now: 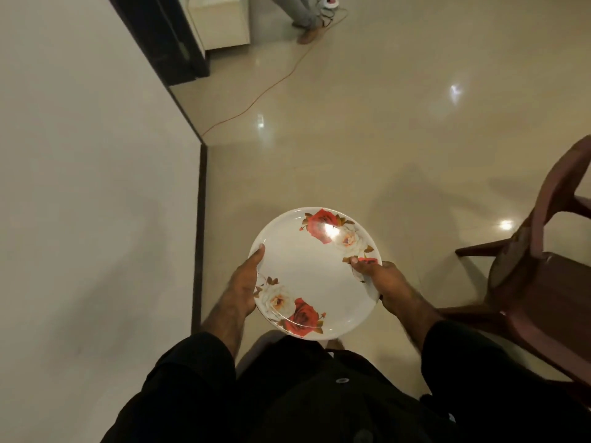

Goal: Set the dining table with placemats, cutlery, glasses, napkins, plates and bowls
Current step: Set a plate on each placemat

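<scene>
Between my hands sits the rose-patterned plate (315,273), my left hand (244,284) and right hand (380,279) gripping opposite rims; wall edge (201,219) left, chair (540,282) right, open floor (351,139) ahead.

From my remote station, I see a glossy cream tiled floor (367,129) with bright light reflections. An orange cable (271,86) trails across it toward a white power strip (329,2) at the top edge, beside another person's leg (302,14). A dark brown plastic chair (543,282) stands at right; a pale wall (86,187) with dark skirting fills the left.
</scene>
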